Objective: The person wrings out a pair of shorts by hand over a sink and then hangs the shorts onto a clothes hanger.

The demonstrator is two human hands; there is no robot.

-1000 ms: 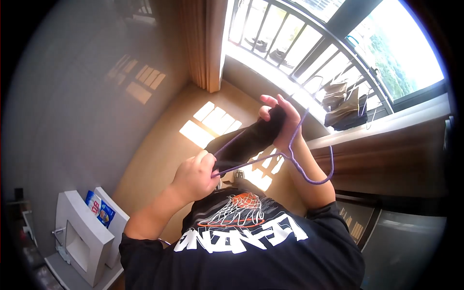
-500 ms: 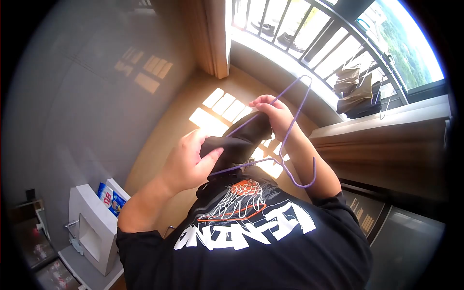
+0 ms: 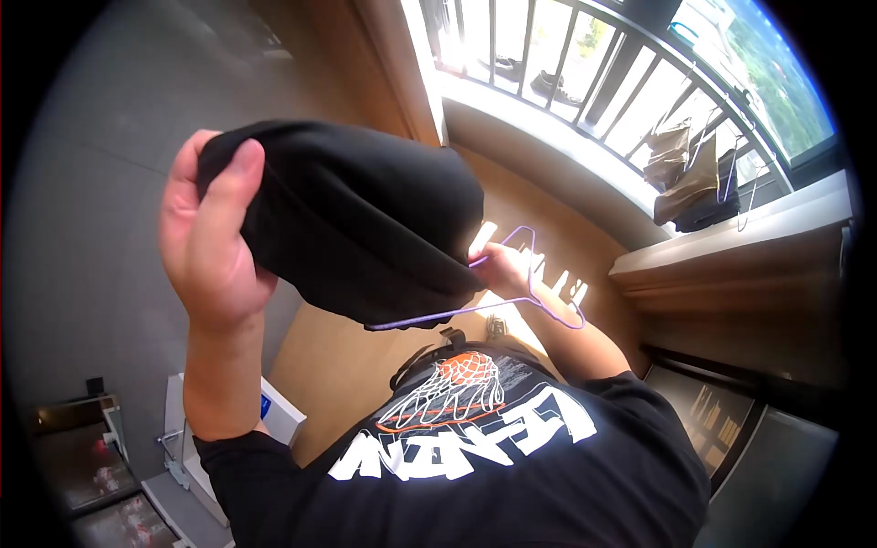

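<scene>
Left hand (image 3: 215, 237) is pinching cloth (image 3: 356, 210); right hand (image 3: 502, 271) is gripping hanger (image 3: 493, 306). Cloth is spanning between hands, apparently bunching loosely over hanger: weak left pinch would be risking slip-off. Hook (image 3: 578, 323) is lying close beside right forearm (image 3: 594, 347), risking snag.

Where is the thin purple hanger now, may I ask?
In the head view, the thin purple hanger is just right of centre, in the right hand, its long bar beneath the black cloth.

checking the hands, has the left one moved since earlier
Yes, the left hand moved leftward, from over the wooden floor to in front of the grey wall.
</scene>
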